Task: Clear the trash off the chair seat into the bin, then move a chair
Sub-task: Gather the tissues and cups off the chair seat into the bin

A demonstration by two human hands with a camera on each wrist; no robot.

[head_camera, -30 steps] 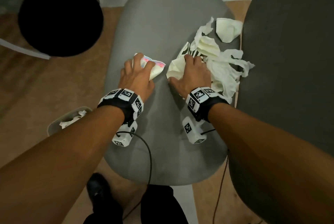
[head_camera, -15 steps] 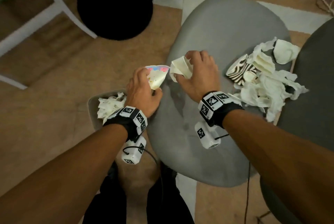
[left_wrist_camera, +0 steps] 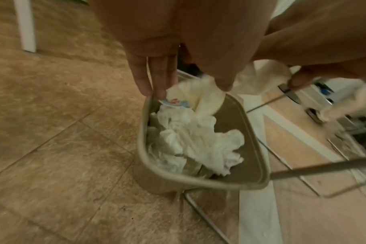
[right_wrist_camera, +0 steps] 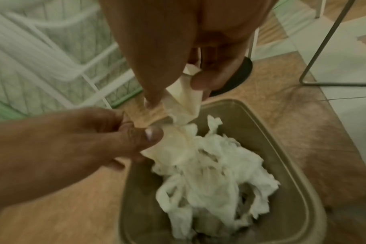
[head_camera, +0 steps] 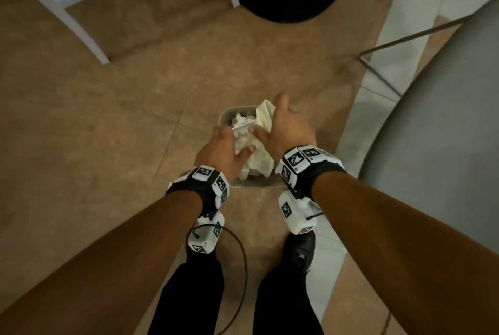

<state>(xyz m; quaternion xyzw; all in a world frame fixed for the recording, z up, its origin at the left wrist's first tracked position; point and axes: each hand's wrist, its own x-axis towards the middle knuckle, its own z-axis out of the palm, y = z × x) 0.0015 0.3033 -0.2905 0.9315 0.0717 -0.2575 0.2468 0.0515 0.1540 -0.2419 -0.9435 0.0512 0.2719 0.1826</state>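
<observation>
- Beige bin [head_camera: 226,115] stands upright on the floor, holding crumpled white tissue [left_wrist_camera: 195,140].
- Grey chair seat [head_camera: 442,151] lies beside it.
- Cream paper scrap [right_wrist_camera: 184,105] hangs over the bin's rim.

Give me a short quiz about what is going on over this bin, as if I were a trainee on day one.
1. True or false: the bin is empty.
2. What does the right hand pinch between thumb and finger? A) a cream paper scrap B) a black shoe C) a metal chair leg
3. Fill in: the colour-printed scrap sits at the fingertips of the ___ hand.

Key
1. False: crumpled white tissue lies inside it.
2. A
3. left: the left hand has its fingers stretched down over the bin.
</observation>
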